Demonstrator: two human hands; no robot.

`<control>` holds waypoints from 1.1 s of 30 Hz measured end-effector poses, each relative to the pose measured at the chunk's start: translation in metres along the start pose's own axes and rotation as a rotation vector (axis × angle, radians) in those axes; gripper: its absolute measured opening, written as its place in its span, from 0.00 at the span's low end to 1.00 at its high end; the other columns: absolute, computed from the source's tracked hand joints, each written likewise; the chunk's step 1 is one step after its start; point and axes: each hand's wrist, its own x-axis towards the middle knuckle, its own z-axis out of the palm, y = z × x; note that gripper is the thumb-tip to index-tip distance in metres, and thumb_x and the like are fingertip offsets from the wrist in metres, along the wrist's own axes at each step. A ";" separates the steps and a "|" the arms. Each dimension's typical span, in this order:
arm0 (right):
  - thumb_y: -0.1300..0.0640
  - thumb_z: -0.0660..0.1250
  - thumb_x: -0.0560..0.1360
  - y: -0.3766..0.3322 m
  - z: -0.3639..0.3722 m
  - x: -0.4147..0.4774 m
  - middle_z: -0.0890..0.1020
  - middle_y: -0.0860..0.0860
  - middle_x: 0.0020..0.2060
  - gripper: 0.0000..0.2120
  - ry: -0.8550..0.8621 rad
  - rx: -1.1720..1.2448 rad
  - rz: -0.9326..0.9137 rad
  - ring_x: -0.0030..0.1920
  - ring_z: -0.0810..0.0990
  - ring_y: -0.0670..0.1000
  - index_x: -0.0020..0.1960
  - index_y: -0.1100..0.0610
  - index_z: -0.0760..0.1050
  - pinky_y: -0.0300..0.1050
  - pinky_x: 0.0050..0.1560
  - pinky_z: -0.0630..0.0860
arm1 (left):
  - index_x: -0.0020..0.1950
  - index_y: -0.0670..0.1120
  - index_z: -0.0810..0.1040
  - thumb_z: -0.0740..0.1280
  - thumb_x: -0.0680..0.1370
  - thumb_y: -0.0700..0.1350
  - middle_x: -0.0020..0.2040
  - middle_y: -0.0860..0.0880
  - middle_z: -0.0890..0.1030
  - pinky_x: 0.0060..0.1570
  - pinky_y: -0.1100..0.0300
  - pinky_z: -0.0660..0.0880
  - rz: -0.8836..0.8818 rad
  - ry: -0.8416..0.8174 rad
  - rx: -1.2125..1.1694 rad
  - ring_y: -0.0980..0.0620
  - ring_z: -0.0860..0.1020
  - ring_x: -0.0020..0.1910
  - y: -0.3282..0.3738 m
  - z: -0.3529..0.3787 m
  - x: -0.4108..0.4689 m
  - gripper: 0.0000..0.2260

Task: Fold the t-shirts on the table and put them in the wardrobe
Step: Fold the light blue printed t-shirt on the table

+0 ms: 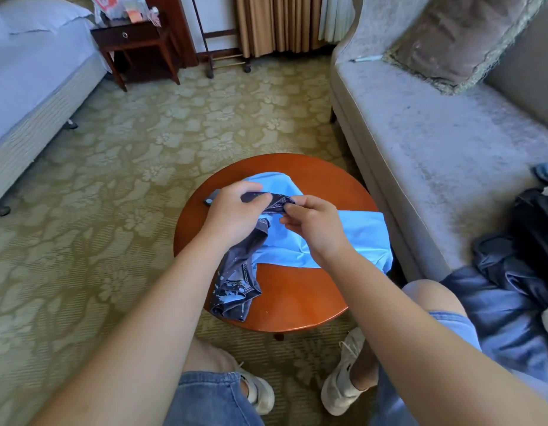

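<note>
- My left hand (232, 213) grips the top edge of the dark grey printed t-shirt (239, 272), fingers curled over the fabric.
- My right hand (315, 226) pinches the same edge just beside it, thumb against fingertips. The two hands are nearly touching.
- The grey shirt is raised at the top and hangs down from both hands. Its lower part lies bunched on the near-left part of the round wooden desk (297, 302), right at the rim.
- The light blue t-shirt (352, 238) lies spread and unfolded on the desk under and behind my hands. Its right side droops over the desk rim towards the sofa (420, 142).
- The grey shirt overlaps the blue one's left part, so the blue shirt is partly covered.
- A small dark object (211, 199) sits on the desk behind my left hand, half hidden by it. I can't tell what it is.
- A heap of dark clothes (528, 241) is on the sofa at my right, near my knee. A cushion (451, 41) and a pen (366, 59) are further back on the seat.
- The bed (30, 87) is at far left, with a dark nightstand (134, 41) beside it carrying clutter.
- There is patterned carpet (143, 149) between the bed and the desk.
- My knees and white sneakers (343, 379) are just beside the near edge of the desk.
</note>
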 end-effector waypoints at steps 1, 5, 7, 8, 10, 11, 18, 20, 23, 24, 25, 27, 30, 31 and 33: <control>0.68 0.63 0.77 -0.002 0.000 0.000 0.80 0.52 0.34 0.11 0.002 -0.015 -0.021 0.32 0.78 0.45 0.39 0.58 0.78 0.38 0.41 0.77 | 0.61 0.50 0.79 0.71 0.76 0.52 0.57 0.57 0.78 0.52 0.69 0.69 0.031 0.001 0.031 0.58 0.75 0.58 0.001 0.000 -0.004 0.15; 0.70 0.63 0.77 -0.011 -0.002 0.001 0.81 0.53 0.35 0.10 0.009 -0.084 -0.099 0.34 0.78 0.45 0.42 0.61 0.80 0.38 0.43 0.77 | 0.55 0.52 0.83 0.76 0.71 0.54 0.52 0.52 0.68 0.54 0.67 0.68 0.134 0.123 0.160 0.56 0.71 0.55 -0.006 0.005 -0.011 0.15; 0.71 0.62 0.77 -0.015 -0.001 0.002 0.82 0.55 0.37 0.10 -0.008 -0.119 -0.117 0.37 0.78 0.48 0.44 0.63 0.81 0.41 0.47 0.77 | 0.55 0.49 0.84 0.75 0.72 0.51 0.51 0.52 0.68 0.57 0.59 0.70 0.212 0.186 0.181 0.52 0.72 0.55 -0.009 0.007 -0.011 0.13; 0.71 0.62 0.77 -0.016 -0.001 0.003 0.82 0.56 0.39 0.10 -0.016 -0.131 -0.122 0.39 0.79 0.50 0.45 0.63 0.81 0.44 0.49 0.78 | 0.57 0.48 0.83 0.74 0.73 0.49 0.50 0.52 0.70 0.57 0.57 0.72 0.237 0.174 0.172 0.52 0.74 0.52 -0.008 0.008 -0.011 0.13; 0.71 0.62 0.77 -0.018 -0.001 0.005 0.82 0.57 0.43 0.10 -0.018 -0.167 -0.131 0.44 0.80 0.52 0.47 0.62 0.81 0.50 0.55 0.78 | 0.66 0.48 0.78 0.71 0.77 0.44 0.45 0.57 0.74 0.54 0.58 0.73 0.220 0.079 0.135 0.53 0.76 0.46 -0.003 0.009 -0.012 0.17; 0.71 0.62 0.76 -0.018 -0.001 0.005 0.82 0.56 0.44 0.11 -0.016 -0.191 -0.137 0.45 0.80 0.53 0.48 0.60 0.81 0.52 0.57 0.77 | 0.70 0.49 0.74 0.69 0.78 0.41 0.43 0.58 0.75 0.52 0.60 0.73 0.204 0.024 0.117 0.54 0.76 0.44 -0.001 0.008 -0.013 0.20; 0.71 0.62 0.75 -0.018 -0.001 0.005 0.78 0.60 0.44 0.11 -0.034 -0.245 -0.201 0.42 0.79 0.57 0.46 0.56 0.72 0.62 0.55 0.78 | 0.73 0.53 0.70 0.57 0.79 0.34 0.38 0.49 0.72 0.38 0.59 0.65 0.166 -0.221 0.134 0.53 0.69 0.36 0.008 -0.003 -0.012 0.25; 0.71 0.63 0.74 -0.018 -0.002 0.004 0.78 0.60 0.42 0.11 -0.036 -0.240 -0.226 0.41 0.79 0.58 0.44 0.56 0.70 0.63 0.53 0.78 | 0.72 0.52 0.70 0.58 0.78 0.34 0.37 0.46 0.74 0.40 0.58 0.65 0.148 -0.260 0.153 0.52 0.70 0.36 0.010 -0.007 -0.013 0.25; 0.72 0.66 0.72 -0.019 -0.003 0.002 0.78 0.57 0.38 0.12 -0.046 -0.234 -0.250 0.40 0.78 0.57 0.40 0.56 0.69 0.66 0.52 0.77 | 0.73 0.54 0.68 0.62 0.76 0.35 0.39 0.42 0.75 0.44 0.50 0.72 0.129 -0.278 0.121 0.44 0.76 0.40 0.013 -0.012 -0.017 0.28; 0.72 0.67 0.71 -0.020 -0.003 0.001 0.79 0.57 0.36 0.12 -0.055 -0.228 -0.259 0.39 0.78 0.57 0.39 0.56 0.69 0.67 0.52 0.77 | 0.73 0.54 0.69 0.63 0.75 0.35 0.37 0.44 0.75 0.48 0.48 0.74 0.131 -0.278 0.103 0.44 0.79 0.41 0.015 -0.013 -0.018 0.28; 0.72 0.68 0.71 -0.020 -0.002 0.000 0.79 0.56 0.35 0.13 -0.066 -0.217 -0.265 0.39 0.79 0.57 0.39 0.56 0.69 0.68 0.52 0.76 | 0.72 0.53 0.70 0.64 0.75 0.35 0.35 0.47 0.75 0.52 0.48 0.75 0.134 -0.280 0.090 0.48 0.82 0.42 0.017 -0.014 -0.020 0.27; 0.71 0.69 0.71 -0.022 -0.001 -0.001 0.80 0.55 0.33 0.14 -0.092 -0.184 -0.271 0.39 0.79 0.57 0.37 0.57 0.69 0.68 0.53 0.76 | 0.67 0.50 0.74 0.65 0.76 0.35 0.35 0.49 0.79 0.54 0.51 0.76 0.154 -0.278 0.088 0.55 0.83 0.41 0.021 -0.016 -0.022 0.21; 0.70 0.69 0.72 -0.026 -0.001 -0.004 0.80 0.56 0.35 0.12 -0.110 -0.150 -0.269 0.39 0.80 0.55 0.38 0.57 0.71 0.60 0.53 0.78 | 0.54 0.47 0.79 0.67 0.76 0.36 0.40 0.48 0.84 0.53 0.53 0.77 0.162 -0.224 0.049 0.57 0.83 0.40 0.022 -0.019 -0.022 0.10; 0.71 0.68 0.73 -0.027 -0.002 -0.005 0.81 0.56 0.36 0.10 -0.123 -0.121 -0.246 0.39 0.80 0.53 0.41 0.58 0.72 0.54 0.50 0.79 | 0.51 0.46 0.79 0.67 0.76 0.37 0.41 0.49 0.84 0.54 0.52 0.78 0.152 -0.208 0.024 0.56 0.84 0.41 0.021 -0.020 -0.022 0.07; 0.72 0.65 0.73 -0.026 -0.005 -0.009 0.81 0.54 0.41 0.10 -0.187 -0.105 -0.173 0.40 0.80 0.49 0.47 0.59 0.74 0.43 0.46 0.78 | 0.47 0.47 0.79 0.68 0.77 0.39 0.41 0.49 0.84 0.55 0.50 0.79 0.141 -0.171 -0.015 0.54 0.84 0.42 0.020 -0.024 -0.021 0.04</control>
